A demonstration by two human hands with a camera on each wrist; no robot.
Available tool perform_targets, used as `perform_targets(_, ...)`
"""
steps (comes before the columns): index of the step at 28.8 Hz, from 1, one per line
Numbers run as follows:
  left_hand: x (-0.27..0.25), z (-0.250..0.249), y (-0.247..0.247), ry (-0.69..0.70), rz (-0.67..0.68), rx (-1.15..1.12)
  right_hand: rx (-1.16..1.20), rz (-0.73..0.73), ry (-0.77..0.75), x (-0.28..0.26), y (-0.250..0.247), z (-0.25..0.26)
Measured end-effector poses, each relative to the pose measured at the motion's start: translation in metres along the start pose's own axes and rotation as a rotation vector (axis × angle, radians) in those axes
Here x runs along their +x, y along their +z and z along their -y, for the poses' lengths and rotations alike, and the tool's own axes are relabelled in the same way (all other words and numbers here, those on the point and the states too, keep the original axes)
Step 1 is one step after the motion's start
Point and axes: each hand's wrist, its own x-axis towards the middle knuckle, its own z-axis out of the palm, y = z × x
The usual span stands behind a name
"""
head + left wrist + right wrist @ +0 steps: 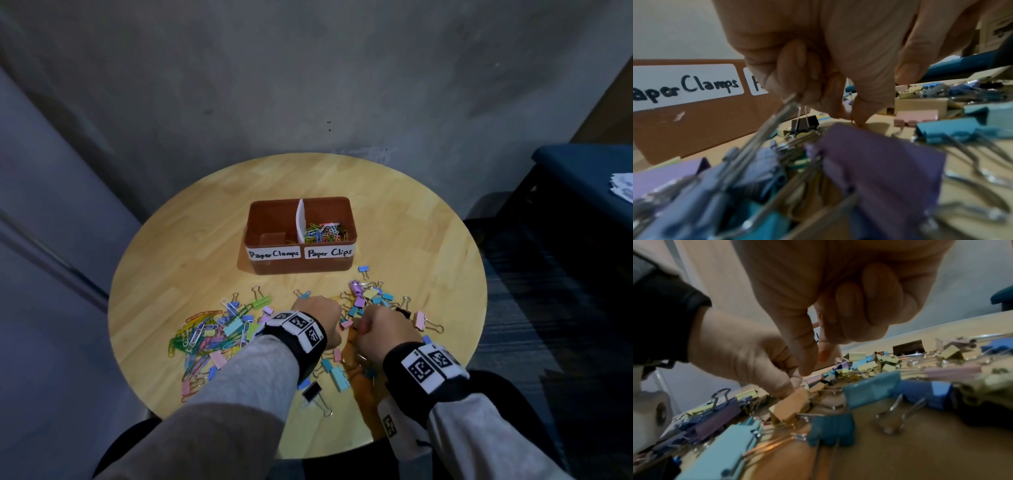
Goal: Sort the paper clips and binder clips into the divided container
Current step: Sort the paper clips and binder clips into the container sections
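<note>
step: gathering binder clips (368, 298) off table (191, 253) | left hand (317, 317) curls round clip wire handles (790, 105) | right hand (380, 330) pinching low in pile, catch unclear | container (300, 236): Paper Clamps half bare | next: carry over, drop left of divider

On the round wooden table (191, 246) the brown divided plastic container (301, 265) stands centre-back, colourful wire paper clips (325, 231) in its right compartment; mixed pastel binder clips (368, 299) lie before it.
</note>
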Motion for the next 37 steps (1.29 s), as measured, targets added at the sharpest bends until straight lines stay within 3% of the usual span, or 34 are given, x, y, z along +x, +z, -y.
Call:
perform_targets(4, -0.008, 0.009, -0.006, -0.006, 0.008, -0.125, 0.033, -0.026, 0.034, 0.000, -0.002, -0.006)
perform_targets(9, -0.029, 0.045, -0.002, -0.123, -0.195, -0.916, 0.004, -0.035, -0.021, -0.002, -0.002, -0.006)
perform_targets(12, -0.050, 0.052, 0.002, -0.142, -0.246, -1.237, -0.027, -0.011, -0.059, -0.006, 0.001, 0.005)
perform_targets(19, -0.076, 0.041, 0.034, -0.240, -0.210, -1.553, -0.047, 0.054, -0.123, -0.015, 0.016, 0.023)
perform_targets(23, -0.068, 0.045, 0.055, -0.332, -0.300, -1.452, 0.016, 0.001, -0.053, -0.016, 0.013, 0.016)
perform_targets(26, -0.064, 0.051, 0.051, -0.314, -0.373, -1.145, 0.050, -0.073, 0.021, -0.010, 0.001, 0.003)
perform_targets(31, -0.045, 0.041, 0.029, -0.064, -0.212, -0.386, 0.028, -0.100, 0.056, -0.004, -0.011, -0.005)
perform_targets(37, -0.019, 0.026, 0.014, 0.051, -0.046, 0.050, 0.033, -0.076, 0.053, 0.012, -0.016, 0.000)
